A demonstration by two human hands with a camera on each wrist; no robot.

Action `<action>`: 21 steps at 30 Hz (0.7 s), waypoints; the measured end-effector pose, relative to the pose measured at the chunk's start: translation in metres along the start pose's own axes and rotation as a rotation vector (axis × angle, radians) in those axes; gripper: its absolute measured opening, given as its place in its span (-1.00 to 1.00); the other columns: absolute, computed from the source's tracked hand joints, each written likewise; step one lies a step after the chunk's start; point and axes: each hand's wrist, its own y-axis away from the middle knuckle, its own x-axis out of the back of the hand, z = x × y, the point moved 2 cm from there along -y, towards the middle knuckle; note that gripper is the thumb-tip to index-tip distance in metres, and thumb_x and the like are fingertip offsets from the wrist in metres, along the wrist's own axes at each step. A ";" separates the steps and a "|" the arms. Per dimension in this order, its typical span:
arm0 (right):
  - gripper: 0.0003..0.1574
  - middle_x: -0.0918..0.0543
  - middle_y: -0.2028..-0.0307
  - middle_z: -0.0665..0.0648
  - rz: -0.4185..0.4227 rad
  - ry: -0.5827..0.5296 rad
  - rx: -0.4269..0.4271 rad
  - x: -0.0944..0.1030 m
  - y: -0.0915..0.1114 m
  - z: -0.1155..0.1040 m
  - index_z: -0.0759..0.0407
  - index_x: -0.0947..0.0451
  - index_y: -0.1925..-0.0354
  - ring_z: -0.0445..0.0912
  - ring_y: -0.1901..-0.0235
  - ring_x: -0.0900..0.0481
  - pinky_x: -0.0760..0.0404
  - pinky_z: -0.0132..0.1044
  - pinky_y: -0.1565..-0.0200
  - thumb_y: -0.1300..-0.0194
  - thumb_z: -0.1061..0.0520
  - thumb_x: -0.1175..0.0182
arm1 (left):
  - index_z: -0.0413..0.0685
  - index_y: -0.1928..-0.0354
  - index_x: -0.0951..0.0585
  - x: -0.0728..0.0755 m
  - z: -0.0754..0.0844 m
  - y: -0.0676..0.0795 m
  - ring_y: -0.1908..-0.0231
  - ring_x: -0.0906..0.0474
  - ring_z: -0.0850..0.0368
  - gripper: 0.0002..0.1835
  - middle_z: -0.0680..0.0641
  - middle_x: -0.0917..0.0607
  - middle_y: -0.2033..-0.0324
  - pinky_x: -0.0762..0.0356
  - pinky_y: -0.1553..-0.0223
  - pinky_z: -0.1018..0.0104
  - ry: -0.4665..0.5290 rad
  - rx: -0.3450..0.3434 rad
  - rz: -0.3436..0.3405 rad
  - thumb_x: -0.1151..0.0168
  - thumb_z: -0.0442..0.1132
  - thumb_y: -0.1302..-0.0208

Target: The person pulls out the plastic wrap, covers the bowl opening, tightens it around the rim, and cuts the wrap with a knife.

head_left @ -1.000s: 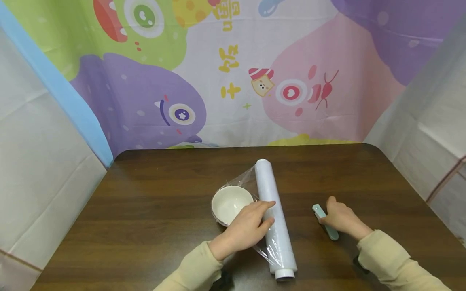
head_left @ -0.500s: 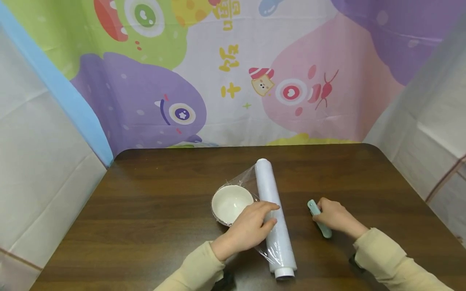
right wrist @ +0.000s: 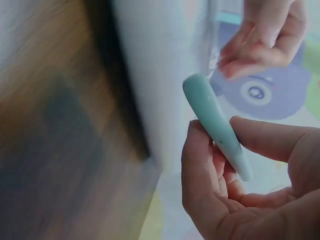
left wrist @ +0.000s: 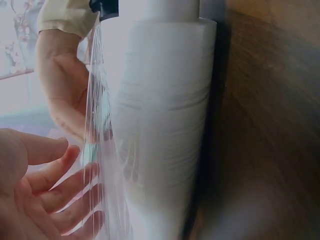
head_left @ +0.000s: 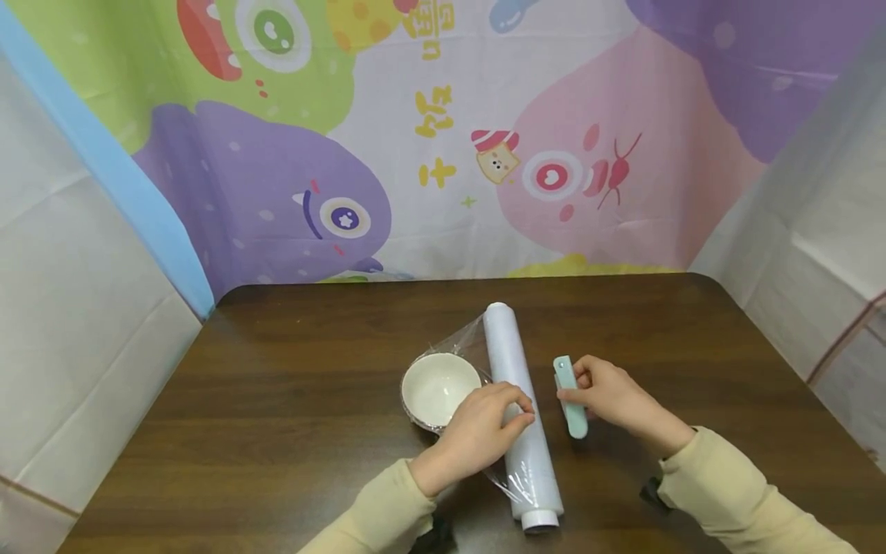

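White bowl (head_left: 438, 388), roll (head_left: 509, 350) and tool (head_left: 574, 415)
The bowl sat on the bench (head_left: 291, 400), likely breakable; the left grip (head_left: 481, 431), loosely bent, held nothing visible; the roll, probably slippery, ran front to back; beside it the right grip (head_left: 616, 391) pinched the tool, seemingly light and stiff, sensibly midway, nearly parallel.

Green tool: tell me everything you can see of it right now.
The green tool is slim and pale mint, smooth like plastic, with rounded ends and a small round dot near its far end. The right hand pinches it between thumb and fingers. In the head view it points away from the person, far end slightly left, with a gap between it and the roll. No blade can be made out.
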 end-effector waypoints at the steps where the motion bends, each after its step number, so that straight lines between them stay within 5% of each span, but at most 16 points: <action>1: -0.57 -0.50 0.37 0.19 -0.006 -0.036 0.001 -0.002 0.000 -0.003 0.42 -0.34 0.15 -0.11 0.44 -0.51 -0.60 -0.19 0.42 -0.13 0.16 -0.23 | 0.11 0.35 -0.60 0.000 0.000 0.000 0.26 -0.52 0.28 -0.95 0.17 -0.63 0.34 -0.44 0.22 0.46 -0.001 0.010 0.005 -0.19 -0.13 -0.18; 10: -0.65 -0.54 0.41 0.20 -0.033 -0.262 0.105 -0.014 0.008 -0.037 0.44 -0.33 0.18 -0.12 0.44 -0.56 -0.63 -0.18 0.35 -0.15 0.24 -0.20 | 0.10 0.36 -0.58 -0.003 0.000 0.003 0.40 -0.51 0.34 -0.90 0.18 -0.64 0.38 -0.39 0.40 0.54 0.160 0.143 0.035 -0.18 -0.07 -0.19; 21: -0.67 -0.56 0.33 0.25 -0.040 -0.333 0.184 -0.020 0.012 -0.052 0.47 -0.34 0.16 -0.09 0.36 -0.59 -0.63 -0.19 0.32 -0.19 0.26 -0.16 | -0.03 0.40 -0.52 0.003 -0.007 0.009 0.41 -0.52 0.35 -0.91 0.06 -0.63 0.44 -0.47 0.36 0.49 0.486 0.206 0.121 -0.22 -0.20 -0.16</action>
